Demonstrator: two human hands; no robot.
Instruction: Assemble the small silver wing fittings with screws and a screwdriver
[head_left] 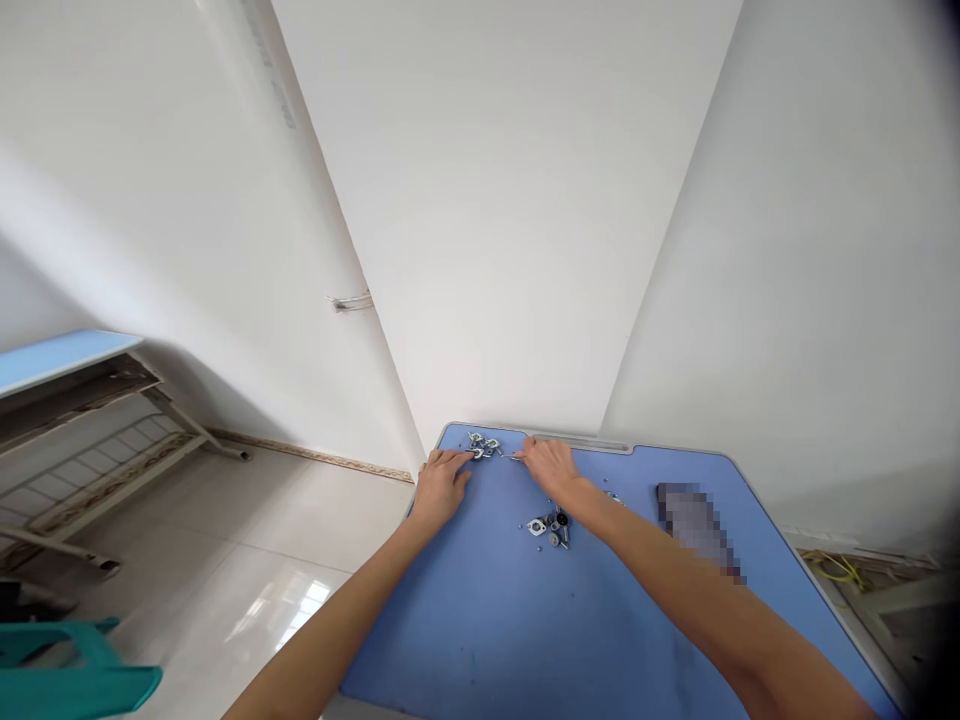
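My left hand (441,490) lies at the left edge of the blue desktop, fingers stretched out and thumb apart. Its fingertips touch the near side of a small pile of shiny metal parts (487,446), where oval flanges show. To the right of that pile, my right hand (551,464) has its fingers pinched together low over the desk. A thin metal pin (511,457) sticks out of the pinch towards the pile. Closer to me, beside the right forearm, sits a second group with an oval metal flange plate (536,526), round dark caps (562,519) and pins.
The blue desk (480,610) stands against a white wall panel (510,220). Small metal balls (539,548) lie loose on it. More metal bits show behind the right forearm. A blurred dark object (697,525) lies at the right. A teal chair (82,665) stands at lower left.
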